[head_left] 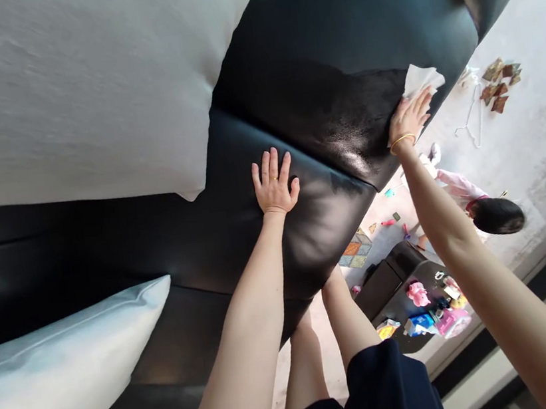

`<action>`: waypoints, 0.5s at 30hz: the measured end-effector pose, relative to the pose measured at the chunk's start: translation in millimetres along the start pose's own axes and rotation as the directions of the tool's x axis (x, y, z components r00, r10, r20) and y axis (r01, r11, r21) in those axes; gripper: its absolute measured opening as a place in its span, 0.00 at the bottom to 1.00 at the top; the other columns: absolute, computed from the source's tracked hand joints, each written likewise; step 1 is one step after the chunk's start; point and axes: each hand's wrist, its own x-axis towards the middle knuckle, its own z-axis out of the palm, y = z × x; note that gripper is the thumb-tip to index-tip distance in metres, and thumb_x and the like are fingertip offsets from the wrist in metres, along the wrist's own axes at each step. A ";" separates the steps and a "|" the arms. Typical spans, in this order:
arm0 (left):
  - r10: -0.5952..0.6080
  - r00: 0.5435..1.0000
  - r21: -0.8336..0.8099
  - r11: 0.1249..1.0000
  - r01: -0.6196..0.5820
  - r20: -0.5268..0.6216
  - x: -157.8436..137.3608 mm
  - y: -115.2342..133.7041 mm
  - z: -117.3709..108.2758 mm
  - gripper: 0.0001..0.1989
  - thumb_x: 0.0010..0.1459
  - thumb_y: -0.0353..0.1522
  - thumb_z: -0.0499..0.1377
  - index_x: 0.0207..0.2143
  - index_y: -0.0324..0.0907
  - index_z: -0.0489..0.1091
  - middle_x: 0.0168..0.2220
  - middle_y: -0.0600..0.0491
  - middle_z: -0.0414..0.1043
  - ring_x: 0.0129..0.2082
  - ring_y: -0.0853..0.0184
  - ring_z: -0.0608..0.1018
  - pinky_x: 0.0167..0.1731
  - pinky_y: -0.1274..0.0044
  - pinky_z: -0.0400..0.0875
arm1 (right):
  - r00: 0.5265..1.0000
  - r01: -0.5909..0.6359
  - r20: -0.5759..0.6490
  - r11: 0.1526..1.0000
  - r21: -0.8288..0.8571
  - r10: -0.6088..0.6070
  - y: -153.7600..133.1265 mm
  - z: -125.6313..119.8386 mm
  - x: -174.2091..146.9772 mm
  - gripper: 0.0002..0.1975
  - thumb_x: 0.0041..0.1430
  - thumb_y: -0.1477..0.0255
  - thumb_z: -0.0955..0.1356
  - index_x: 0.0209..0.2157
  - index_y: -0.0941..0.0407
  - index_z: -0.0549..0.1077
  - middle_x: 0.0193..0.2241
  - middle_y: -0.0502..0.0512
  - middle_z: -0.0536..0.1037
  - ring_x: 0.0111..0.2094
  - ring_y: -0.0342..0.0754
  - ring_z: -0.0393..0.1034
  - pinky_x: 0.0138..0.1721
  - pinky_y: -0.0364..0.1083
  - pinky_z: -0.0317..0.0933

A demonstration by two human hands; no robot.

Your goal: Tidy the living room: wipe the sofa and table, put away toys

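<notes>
partly hiding white tissue (421, 79) under flat, unclenched right hand (409, 118)  on black sofa (349, 20); resting left hand (273, 187) there with grip released.

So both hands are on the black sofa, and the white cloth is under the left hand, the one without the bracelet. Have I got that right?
Not quite: the white cloth is under the right hand, as the head view shows. The rest holds: both hands are on the black sofa, and the left hand has no bracelet.
</notes>
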 end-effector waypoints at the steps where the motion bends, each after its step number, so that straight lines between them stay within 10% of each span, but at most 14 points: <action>1: 0.001 1.000 -0.004 1.000 -0.001 0.000 0.2 -0.8 0.3 0.33 0.61 0.42 0.56 0.67 0.43 0.60 0.72 0.47 0.48 0.73 0.53 0.48 0.71 0.56 0.31 | 0.997 0.058 0.044 0.998 -0.019 -0.057 -7.9 4.3 -14.5 0.32 0.73 0.65 0.46 0.71 0.68 0.46 0.72 0.67 0.45 0.74 0.62 0.29 0.69 0.71 0.23; 3: 0.016 1.000 0.005 1.000 -0.016 -0.001 -0.3 -2.9 1.9 0.34 0.61 0.42 0.56 0.68 0.42 0.59 0.72 0.47 0.48 0.73 0.53 0.47 0.71 0.56 0.31 | 0.935 0.298 0.222 0.952 -0.065 -0.277 -43.4 22.1 -52.9 0.30 0.73 0.67 0.51 0.71 0.65 0.49 0.73 0.63 0.45 0.74 0.61 0.32 0.70 0.69 0.23; 9: -0.011 0.998 0.042 0.999 0.014 -0.067 -8.3 -2.8 5.2 0.35 0.65 0.42 0.50 0.70 0.34 0.53 0.72 0.41 0.49 0.74 0.54 0.45 0.72 0.59 0.33 | 0.483 0.727 0.518 0.653 0.213 -0.706 -142.8 76.7 -128.4 0.26 0.75 0.70 0.53 0.70 0.61 0.50 0.72 0.50 0.52 0.73 0.45 0.40 0.73 0.50 0.32; 15: -0.020 0.997 0.021 1.000 0.022 -0.072 -15.6 12.6 -10.2 0.33 0.65 0.37 0.49 0.69 0.31 0.53 0.72 0.40 0.48 0.73 0.55 0.48 0.72 0.59 0.35 | 0.747 0.494 0.499 0.869 0.028 -0.440 -40.4 22.3 -174.0 0.27 0.73 0.69 0.50 0.66 0.65 0.62 0.65 0.61 0.66 0.66 0.52 0.59 0.68 0.52 0.51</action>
